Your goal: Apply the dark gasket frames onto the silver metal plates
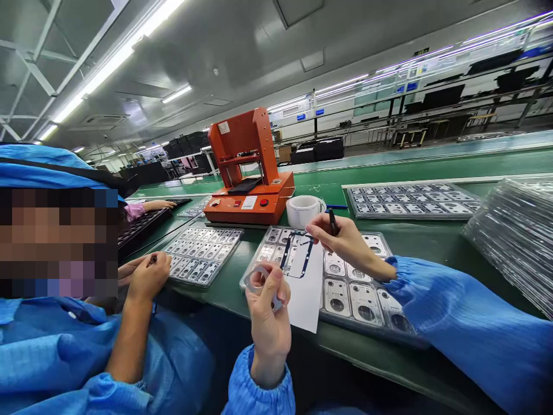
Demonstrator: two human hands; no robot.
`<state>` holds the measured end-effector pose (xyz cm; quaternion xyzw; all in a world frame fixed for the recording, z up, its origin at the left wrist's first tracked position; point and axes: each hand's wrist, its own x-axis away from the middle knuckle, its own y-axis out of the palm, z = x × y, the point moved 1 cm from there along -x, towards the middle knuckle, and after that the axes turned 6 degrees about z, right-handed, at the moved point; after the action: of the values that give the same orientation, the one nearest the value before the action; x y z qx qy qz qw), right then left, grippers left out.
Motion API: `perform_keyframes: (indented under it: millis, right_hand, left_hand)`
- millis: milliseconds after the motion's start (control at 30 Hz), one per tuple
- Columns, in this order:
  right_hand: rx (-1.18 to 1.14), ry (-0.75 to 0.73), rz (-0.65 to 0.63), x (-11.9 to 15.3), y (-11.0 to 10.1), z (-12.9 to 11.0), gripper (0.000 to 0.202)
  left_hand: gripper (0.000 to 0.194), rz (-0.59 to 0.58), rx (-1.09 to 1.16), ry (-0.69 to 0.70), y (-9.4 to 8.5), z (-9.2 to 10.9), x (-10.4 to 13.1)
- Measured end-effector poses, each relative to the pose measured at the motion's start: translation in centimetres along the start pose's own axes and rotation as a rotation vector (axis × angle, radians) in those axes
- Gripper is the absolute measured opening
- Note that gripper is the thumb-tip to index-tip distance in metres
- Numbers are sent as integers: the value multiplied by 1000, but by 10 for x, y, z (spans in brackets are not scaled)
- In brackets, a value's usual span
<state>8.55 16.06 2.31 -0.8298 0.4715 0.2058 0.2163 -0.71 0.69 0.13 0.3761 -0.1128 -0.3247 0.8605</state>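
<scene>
Metal frame part (pixel 259 280) pinched in left hand (pixel 268 323); right hand (pixel 341 239) grips tweezers (pixel 333 222).

A long green workbench (pixel 432 242) is set through a large hall. Rows of strip lights (pixel 116 57) are mounted on the grey ceiling (pixel 242 52). Dark tables and shelving (pixel 436 104) are ranged along the far wall.

Green bench (pixel 432 245), part trays (pixel 203 253), orange machine (pixel 248 173), tape roll (pixel 303 210)
</scene>
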Motion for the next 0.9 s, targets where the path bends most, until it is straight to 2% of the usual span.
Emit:
perform_keyframes:
  millis: [100,233,433,533,600,700,900]
  right_hand:
    - [2,22,-13,3,-1,-6,33]
    - [15,93,72,15,-15,-21,28]
    - [-106,231,262,74,-33,-43,23]
    - [-232,294,425,107,-31,-40,24]
    - [-284,339,485,121,-28,-35,24]
    - [-327,396,476,133,-25,-25,19]
    - [-496,465,470,139,-27,-13,15]
  left_hand:
    - [37,57,118,-167,1,-5,4]
    - [33,90,154,-245,2,-9,10]
    - [32,82,192,-394,6,-22,22]
    - [36,87,185,-456,10,-31,28]
    - [34,75,169,-456,12,-36,31]
    - [32,44,142,-450,15,-43,35]
    - [33,62,91,-483,15,-54,36]
